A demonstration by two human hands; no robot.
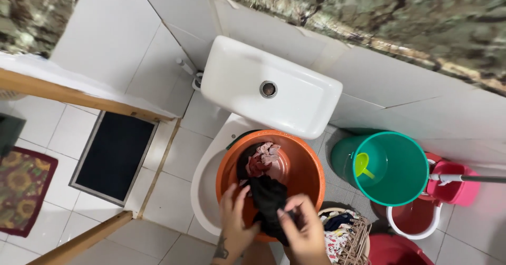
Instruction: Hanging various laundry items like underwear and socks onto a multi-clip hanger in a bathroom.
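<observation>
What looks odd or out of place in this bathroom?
The orange basin of clothes sits on the toilet rather than the floor. Both hands grip a black garment over it. Nothing spilled.

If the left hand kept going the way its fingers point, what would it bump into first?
Probably the pink clothes in the orange basin. The left hand points up along the black garment it holds; depth is unclear.

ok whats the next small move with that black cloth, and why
Probably lower the black cloth into the orange basin: both the left hand and right hand grip it over the near rim, and other clothes already lie inside.
</observation>
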